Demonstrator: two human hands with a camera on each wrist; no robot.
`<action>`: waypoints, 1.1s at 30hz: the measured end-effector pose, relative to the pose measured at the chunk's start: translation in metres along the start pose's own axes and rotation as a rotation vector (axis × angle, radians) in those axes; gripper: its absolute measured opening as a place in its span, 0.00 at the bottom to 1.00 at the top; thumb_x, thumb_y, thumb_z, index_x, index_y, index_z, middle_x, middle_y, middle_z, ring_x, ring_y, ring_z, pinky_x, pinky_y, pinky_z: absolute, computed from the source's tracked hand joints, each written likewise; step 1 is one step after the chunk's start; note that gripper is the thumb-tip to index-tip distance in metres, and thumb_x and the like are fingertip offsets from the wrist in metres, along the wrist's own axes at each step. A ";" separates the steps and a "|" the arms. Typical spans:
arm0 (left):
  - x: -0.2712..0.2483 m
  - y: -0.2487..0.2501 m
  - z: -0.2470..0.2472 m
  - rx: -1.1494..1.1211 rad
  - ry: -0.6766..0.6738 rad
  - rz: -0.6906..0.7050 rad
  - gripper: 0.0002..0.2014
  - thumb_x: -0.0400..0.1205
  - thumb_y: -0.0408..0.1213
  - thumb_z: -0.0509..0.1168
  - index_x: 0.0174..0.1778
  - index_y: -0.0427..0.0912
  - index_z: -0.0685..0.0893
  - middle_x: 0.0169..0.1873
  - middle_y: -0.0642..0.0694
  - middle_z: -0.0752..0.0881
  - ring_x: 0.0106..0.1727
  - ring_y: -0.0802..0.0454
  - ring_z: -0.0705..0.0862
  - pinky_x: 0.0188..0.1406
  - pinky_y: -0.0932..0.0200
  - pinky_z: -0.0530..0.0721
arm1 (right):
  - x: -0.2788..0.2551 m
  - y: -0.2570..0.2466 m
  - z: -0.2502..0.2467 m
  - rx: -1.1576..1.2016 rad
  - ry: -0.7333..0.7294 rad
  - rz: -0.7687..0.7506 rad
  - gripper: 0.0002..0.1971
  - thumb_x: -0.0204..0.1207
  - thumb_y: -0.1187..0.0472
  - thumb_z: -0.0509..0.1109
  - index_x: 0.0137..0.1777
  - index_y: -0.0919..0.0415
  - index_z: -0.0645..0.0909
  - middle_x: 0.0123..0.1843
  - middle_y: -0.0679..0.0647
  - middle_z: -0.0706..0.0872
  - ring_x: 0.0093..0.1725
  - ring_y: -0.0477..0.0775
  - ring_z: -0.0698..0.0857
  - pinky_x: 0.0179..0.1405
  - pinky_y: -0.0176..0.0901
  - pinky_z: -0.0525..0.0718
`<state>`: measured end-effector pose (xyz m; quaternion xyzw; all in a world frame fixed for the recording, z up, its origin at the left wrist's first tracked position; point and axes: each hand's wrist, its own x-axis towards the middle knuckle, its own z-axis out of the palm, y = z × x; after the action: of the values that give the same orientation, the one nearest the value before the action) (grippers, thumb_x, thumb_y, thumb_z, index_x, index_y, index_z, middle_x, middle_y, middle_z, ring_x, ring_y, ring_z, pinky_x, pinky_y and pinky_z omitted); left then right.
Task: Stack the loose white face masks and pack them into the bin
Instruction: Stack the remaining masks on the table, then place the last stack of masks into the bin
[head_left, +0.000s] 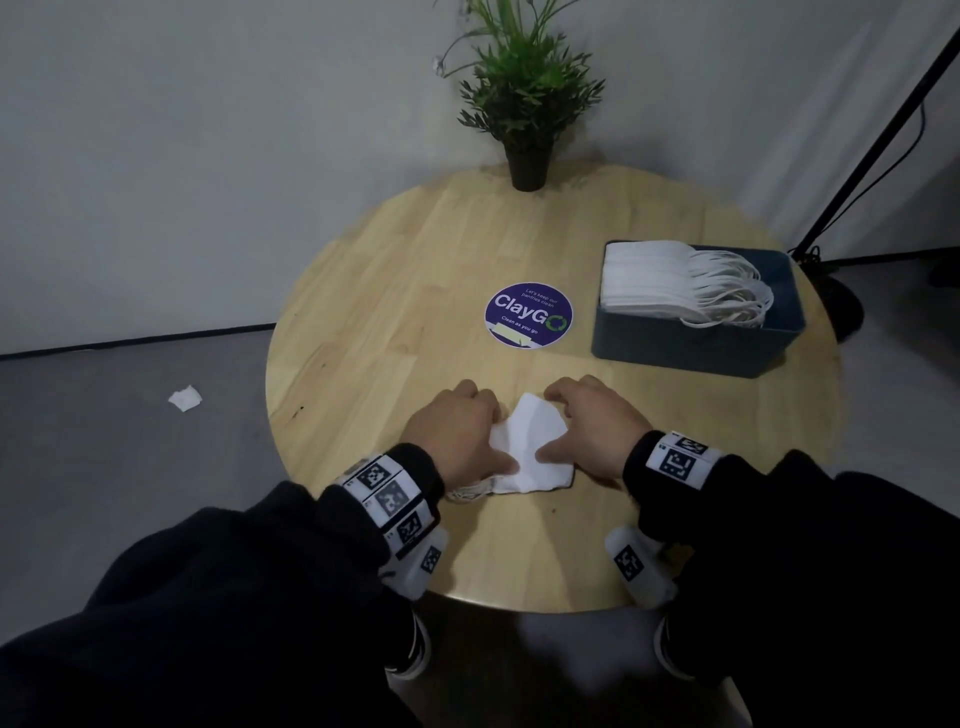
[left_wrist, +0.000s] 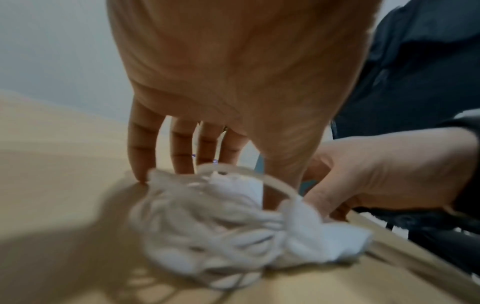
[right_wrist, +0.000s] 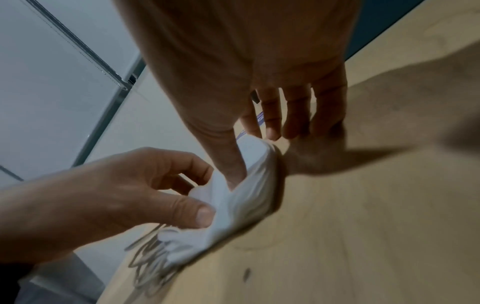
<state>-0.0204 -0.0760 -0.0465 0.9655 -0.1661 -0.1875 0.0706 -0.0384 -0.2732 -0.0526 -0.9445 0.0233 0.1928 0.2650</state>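
A small stack of white face masks (head_left: 535, 447) lies on the round wooden table (head_left: 405, 270) near its front edge, ear loops (left_wrist: 197, 236) bunched at its left end. My left hand (head_left: 483, 431) grips the stack's left side, thumb on top and fingers curled at the far edge. My right hand (head_left: 558, 423) holds the right side, its thumb pressed into the masks (right_wrist: 246, 195) and its fingertips (right_wrist: 293, 131) down on the wood by the far corner. The dark blue bin (head_left: 691, 353) stands at the right and holds a row of packed masks (head_left: 649, 280).
A purple round sticker (head_left: 529, 315) marks the table's middle. A potted plant (head_left: 527, 104) stands at the far edge. A black stand leg (head_left: 857, 171) slants down behind the bin. A white scrap (head_left: 185, 399) lies on the floor to the left.
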 end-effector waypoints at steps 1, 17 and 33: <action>0.000 0.002 0.000 -0.005 0.007 -0.003 0.28 0.71 0.58 0.79 0.62 0.50 0.80 0.56 0.49 0.77 0.55 0.46 0.80 0.49 0.49 0.81 | 0.000 -0.001 0.001 -0.010 -0.006 -0.002 0.41 0.67 0.49 0.86 0.80 0.51 0.74 0.73 0.53 0.76 0.66 0.58 0.83 0.67 0.55 0.85; -0.001 0.010 -0.016 -0.319 0.016 0.046 0.12 0.68 0.46 0.76 0.42 0.45 0.85 0.44 0.47 0.86 0.44 0.47 0.84 0.43 0.49 0.82 | -0.008 -0.012 -0.011 0.163 -0.007 -0.086 0.11 0.65 0.60 0.78 0.40 0.59 0.78 0.46 0.59 0.85 0.43 0.59 0.81 0.32 0.43 0.74; 0.034 0.138 -0.109 -0.571 0.321 0.192 0.05 0.81 0.40 0.76 0.43 0.42 0.90 0.32 0.47 0.90 0.38 0.44 0.92 0.39 0.51 0.91 | -0.055 0.075 -0.119 0.910 0.665 -0.081 0.12 0.71 0.61 0.80 0.54 0.58 0.87 0.49 0.56 0.93 0.51 0.56 0.92 0.55 0.59 0.92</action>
<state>0.0105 -0.2087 0.0694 0.9039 -0.1839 -0.0643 0.3807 -0.0584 -0.4020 0.0247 -0.7451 0.1503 -0.1550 0.6310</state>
